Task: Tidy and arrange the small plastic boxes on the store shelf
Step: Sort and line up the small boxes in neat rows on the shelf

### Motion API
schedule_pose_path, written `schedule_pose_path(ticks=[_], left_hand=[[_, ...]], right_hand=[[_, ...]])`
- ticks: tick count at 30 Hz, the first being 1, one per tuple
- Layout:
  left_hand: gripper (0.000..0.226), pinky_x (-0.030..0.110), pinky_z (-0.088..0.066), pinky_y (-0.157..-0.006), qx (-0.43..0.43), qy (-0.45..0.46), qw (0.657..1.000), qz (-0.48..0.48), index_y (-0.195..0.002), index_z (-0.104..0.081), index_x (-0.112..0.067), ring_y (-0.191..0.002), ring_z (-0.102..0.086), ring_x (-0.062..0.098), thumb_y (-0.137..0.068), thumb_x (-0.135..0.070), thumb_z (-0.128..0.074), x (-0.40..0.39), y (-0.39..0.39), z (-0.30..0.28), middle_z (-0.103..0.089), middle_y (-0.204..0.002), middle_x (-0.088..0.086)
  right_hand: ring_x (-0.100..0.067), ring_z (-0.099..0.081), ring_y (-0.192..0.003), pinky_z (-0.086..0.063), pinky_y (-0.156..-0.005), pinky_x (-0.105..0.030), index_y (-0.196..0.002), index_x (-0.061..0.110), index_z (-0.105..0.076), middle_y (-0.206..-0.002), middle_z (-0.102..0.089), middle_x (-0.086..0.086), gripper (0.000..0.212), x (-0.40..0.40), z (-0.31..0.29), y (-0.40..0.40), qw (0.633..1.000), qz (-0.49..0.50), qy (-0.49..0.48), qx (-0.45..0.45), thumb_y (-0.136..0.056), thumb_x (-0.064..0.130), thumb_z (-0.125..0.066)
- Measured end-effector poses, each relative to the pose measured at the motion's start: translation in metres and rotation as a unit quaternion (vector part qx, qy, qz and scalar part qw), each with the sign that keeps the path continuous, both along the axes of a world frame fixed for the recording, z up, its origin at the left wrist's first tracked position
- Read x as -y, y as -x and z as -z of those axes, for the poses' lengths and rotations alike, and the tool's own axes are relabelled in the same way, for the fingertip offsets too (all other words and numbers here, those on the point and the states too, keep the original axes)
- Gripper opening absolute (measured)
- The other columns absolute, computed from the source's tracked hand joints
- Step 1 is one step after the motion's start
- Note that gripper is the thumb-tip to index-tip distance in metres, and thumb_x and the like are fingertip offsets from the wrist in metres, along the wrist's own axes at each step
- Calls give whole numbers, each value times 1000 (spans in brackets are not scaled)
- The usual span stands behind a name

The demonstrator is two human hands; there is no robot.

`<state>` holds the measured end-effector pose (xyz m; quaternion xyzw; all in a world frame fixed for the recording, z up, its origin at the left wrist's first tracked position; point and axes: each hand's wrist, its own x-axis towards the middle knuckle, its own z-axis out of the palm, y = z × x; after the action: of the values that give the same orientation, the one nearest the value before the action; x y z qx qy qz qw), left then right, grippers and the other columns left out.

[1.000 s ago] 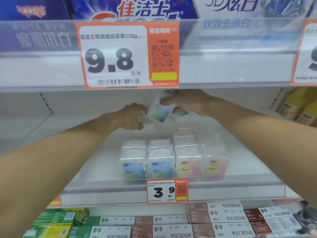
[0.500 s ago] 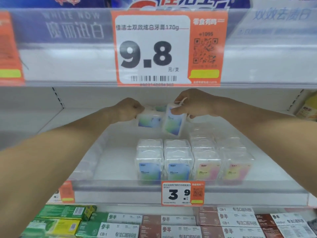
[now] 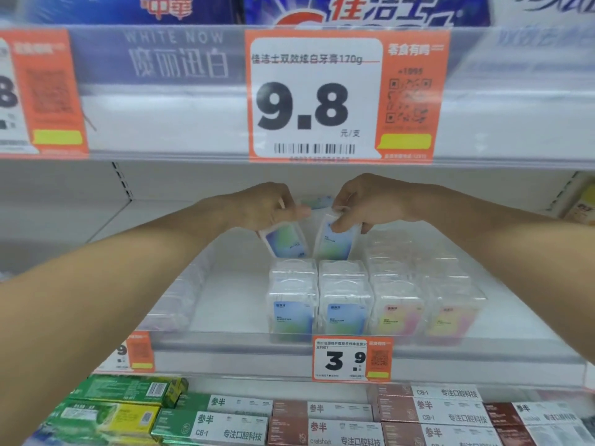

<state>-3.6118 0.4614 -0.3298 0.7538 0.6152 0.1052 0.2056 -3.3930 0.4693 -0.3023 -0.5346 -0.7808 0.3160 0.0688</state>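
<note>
Small clear plastic boxes stand in rows on the white middle shelf (image 3: 231, 320). The two left rows carry blue-green labels (image 3: 293, 313), the two right rows pink-yellow labels (image 3: 399, 317). My left hand (image 3: 273, 207) grips a blue-green box (image 3: 285, 241) by its top, tilted, just behind the leftmost row. Beside it my right hand (image 3: 363, 204) pinches another blue-green box (image 3: 335, 241), nearly upright, above the back of the second row. A further box (image 3: 317, 201) shows partly between my hands at the back.
The upper shelf edge with a 9.8 price tag (image 3: 322, 98) hangs just above my hands. A clear front rail with a 3.9 tag (image 3: 347, 358) fronts the boxes. Toothpaste cartons (image 3: 225, 423) fill the shelf below; yellow bottles (image 3: 582, 207) stand at right.
Both hands have come forward and down with their boxes, from the back of the shelf to just behind the two left rows. The right-hand box now stands more upright.
</note>
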Motion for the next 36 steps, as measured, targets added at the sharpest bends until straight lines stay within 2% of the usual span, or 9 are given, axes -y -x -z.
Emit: schedule_pose_path(ticks=[3, 8, 10, 12, 16, 18, 24, 29, 36], left_hand=[[55, 30, -47, -83, -18, 49, 998, 34, -111, -61, -23, -95, -57, 17, -76, -64, -64, 7, 0, -7, -59, -94, -9], [38, 36, -52, -90, -207, 41, 976, 51, -104, -69, -18, -94, -64, 21, -78, -44, -72, 15, 17, -15, -65, -104, -3], [28, 32, -52, -76, -155, 7, 988, 26, -91, -70, -9, -81, -61, 22, -81, -34, -67, 20, 24, -13, -66, -88, 3], [26, 30, -44, -65, 4, 19, 999, -28, -82, -65, -2, -70, -55, 22, -75, -28, -67, 25, 31, -8, -60, -78, 15], [32, 37, -53, -89, 335, 125, 931, -69, -110, -67, 0, -99, -68, 26, -79, -2, -65, 40, 31, 9, -69, -113, 18], [31, 34, -53, -92, 349, 144, 924, -66, -113, -66, -3, -109, -65, 26, -83, 2, -65, 44, 23, 18, -68, -118, 16], [42, 32, -50, -95, 290, 185, 938, -45, -114, -68, -19, -104, -67, 18, -90, -52, -57, 48, 15, 22, -74, -108, 1], [31, 16, -53, -66, 272, 145, 950, -48, -111, -68, -15, -73, -67, 1, -96, -38, -54, 51, 9, 20, -73, -98, 0], [33, 27, -54, -84, 238, 183, 954, -4, -107, -71, -19, -91, -69, 15, -97, -44, -51, 55, -2, 17, -75, -104, 3]], right_hand=[[-21, -61, -82, -59, -75, -34, -114, 8, -59, -104, -56, -3, 46, 4, 0, 0, 1000, -4, -14, 20, -76, 21, -83], [-24, -63, -94, -59, -78, -37, -117, 13, -60, -115, -60, -8, 49, 7, 5, 4, 998, -22, -32, 52, -77, 30, -83], [-19, -61, -82, -58, -76, -35, -115, 15, -60, -113, -62, -8, 47, 7, 8, 6, 997, -26, -40, 62, -79, 38, -80], [-17, -61, -73, -57, -72, -34, -112, 17, -61, -111, -65, -9, 44, 7, 10, 7, 997, -20, -41, 61, -82, 47, -74], [-16, -65, -80, -55, -78, -30, -106, 23, -67, -113, -64, 1, 39, 7, 10, 4, 997, -16, -44, 68, -87, 57, -62], [-19, -65, -93, -56, -87, -35, -104, 27, -68, -114, -64, 3, 35, 7, 9, 4, 996, -21, -39, 72, -86, 57, -63], [-18, -66, -93, -58, -86, -34, -103, 31, -69, -112, -65, 3, 29, 10, 5, 6, 996, -31, -29, 83, -87, 54, -62], [-15, -61, -106, -58, -87, -31, -109, 27, -71, -119, -64, 2, 24, 11, 3, 4, 997, -36, -1, 72, -93, 41, -59], [-21, -63, -107, -49, -98, -33, -107, 16, -74, -119, -69, -8, 27, 19, -1, 1, 995, -51, 55, 60, -88, 34, -69]])
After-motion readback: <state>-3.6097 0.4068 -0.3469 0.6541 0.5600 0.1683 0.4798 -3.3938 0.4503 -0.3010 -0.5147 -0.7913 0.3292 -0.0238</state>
